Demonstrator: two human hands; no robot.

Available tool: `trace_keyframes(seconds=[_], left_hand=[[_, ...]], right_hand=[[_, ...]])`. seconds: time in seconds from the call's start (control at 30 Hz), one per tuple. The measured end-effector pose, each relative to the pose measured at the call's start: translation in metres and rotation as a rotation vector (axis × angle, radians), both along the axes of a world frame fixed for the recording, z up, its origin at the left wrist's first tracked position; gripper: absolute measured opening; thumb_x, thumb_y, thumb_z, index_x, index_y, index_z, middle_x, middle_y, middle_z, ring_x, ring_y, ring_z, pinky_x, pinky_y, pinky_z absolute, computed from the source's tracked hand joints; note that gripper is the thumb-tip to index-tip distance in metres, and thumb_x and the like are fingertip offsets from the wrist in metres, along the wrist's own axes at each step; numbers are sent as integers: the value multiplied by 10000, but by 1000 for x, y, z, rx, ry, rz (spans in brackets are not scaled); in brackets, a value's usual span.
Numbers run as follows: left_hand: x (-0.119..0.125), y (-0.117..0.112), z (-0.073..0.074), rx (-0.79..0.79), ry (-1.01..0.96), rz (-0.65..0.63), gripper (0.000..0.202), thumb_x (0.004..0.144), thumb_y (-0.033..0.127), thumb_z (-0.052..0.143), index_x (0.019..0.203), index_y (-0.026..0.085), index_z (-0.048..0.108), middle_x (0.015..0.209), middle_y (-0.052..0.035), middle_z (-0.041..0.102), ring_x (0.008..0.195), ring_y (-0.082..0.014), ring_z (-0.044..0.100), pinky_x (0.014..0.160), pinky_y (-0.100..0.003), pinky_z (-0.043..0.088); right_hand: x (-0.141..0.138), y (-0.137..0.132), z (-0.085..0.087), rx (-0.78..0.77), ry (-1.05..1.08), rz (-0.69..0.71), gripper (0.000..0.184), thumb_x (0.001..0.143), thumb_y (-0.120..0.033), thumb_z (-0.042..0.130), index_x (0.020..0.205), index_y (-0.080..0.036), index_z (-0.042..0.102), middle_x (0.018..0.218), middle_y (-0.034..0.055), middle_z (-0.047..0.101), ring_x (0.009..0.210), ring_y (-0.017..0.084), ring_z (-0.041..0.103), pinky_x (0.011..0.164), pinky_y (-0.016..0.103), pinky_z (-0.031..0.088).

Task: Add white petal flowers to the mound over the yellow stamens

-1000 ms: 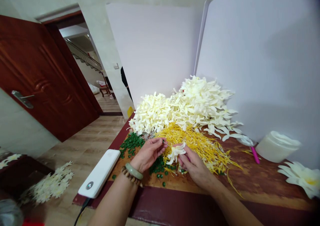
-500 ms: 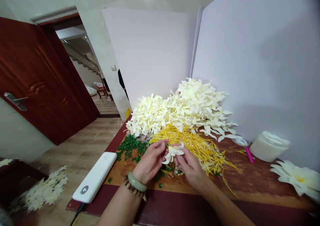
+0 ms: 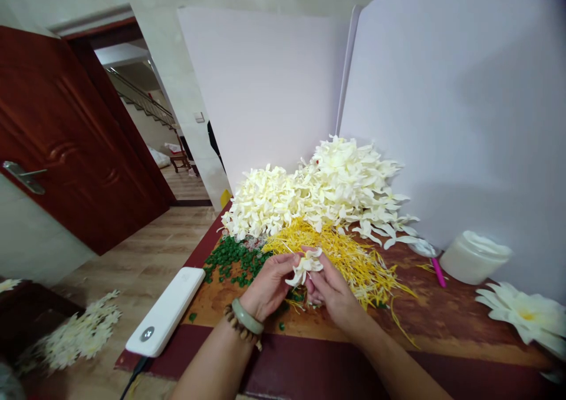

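Note:
Between both hands, above the table, is a small white artificial flower (image 3: pixel 306 265). My left hand (image 3: pixel 272 285) pinches its left side, with a bangle and a bead bracelet on the wrist. My right hand (image 3: pixel 331 282) grips the flower from the right, fingers curled behind the petals. A thin pale stem sticks up near the left fingertips; which hand holds it I cannot tell. Under and behind the hands spreads a heap of yellow stamen strands (image 3: pixel 349 252). Small green plastic pieces (image 3: pixel 232 258) lie to the left, and a large pile of white petals (image 3: pixel 305 193) stands behind.
A white power bank (image 3: pixel 165 314) with a cable lies at the table's left edge. At right are a jar of white paste (image 3: pixel 475 258), a pink-handled tool (image 3: pixel 438 272) and a large white flower (image 3: pixel 524 314). White panels (image 3: pixel 274 93) enclose the back. More flowers (image 3: pixel 84 332) lie lower left.
The flower has turned and tilted between my fingers, and a thin stem now shows above the left fingertips. Both hands stay close together. The view has shifted slightly.

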State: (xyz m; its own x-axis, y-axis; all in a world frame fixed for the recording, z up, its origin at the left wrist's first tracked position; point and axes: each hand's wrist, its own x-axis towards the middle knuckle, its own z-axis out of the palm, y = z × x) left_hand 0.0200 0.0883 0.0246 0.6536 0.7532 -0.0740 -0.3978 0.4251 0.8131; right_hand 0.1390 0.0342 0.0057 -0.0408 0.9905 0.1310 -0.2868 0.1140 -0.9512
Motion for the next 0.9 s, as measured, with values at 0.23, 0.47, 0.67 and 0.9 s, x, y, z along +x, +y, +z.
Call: trace_keyframes(seconds=[0.23, 0.47, 0.67, 0.9], left_hand=[[1, 2, -9, -37, 5, 229, 167, 696, 271, 632, 767, 121, 644, 692, -20, 600, 606, -92, 515, 608, -217, 391], [0, -5, -3, 329, 243, 461, 292, 531, 111, 716, 810, 143, 637, 783, -29, 619, 757, -129, 540, 717, -236, 416], [16, -6, -2, 520, 387, 555, 273, 546, 219, 729, 788, 145, 628, 756, -38, 634, 681, -137, 558, 663, -254, 439], [17, -6, 1, 503, 395, 525, 142, 628, 265, 665, 649, 125, 660, 626, -14, 648, 600, -126, 550, 621, -242, 428]], right_hand=[[0, 0, 13, -183, 392, 21, 275, 747, -290, 584, 978, -217, 455, 543, -79, 444, 393, 17, 218, 422, 176, 214], [6, 3, 11, -192, 518, -28, 198, 719, -240, 608, 791, -194, 430, 559, -66, 482, 389, 13, 256, 408, 169, 219], [3, 2, 12, -187, 524, -56, 246, 684, -257, 633, 804, -193, 428, 531, -78, 476, 369, 10, 249, 392, 168, 220], [3, 1, 12, -211, 517, -78, 289, 690, -278, 628, 865, -215, 407, 520, -78, 500, 359, 14, 255, 386, 163, 223]])
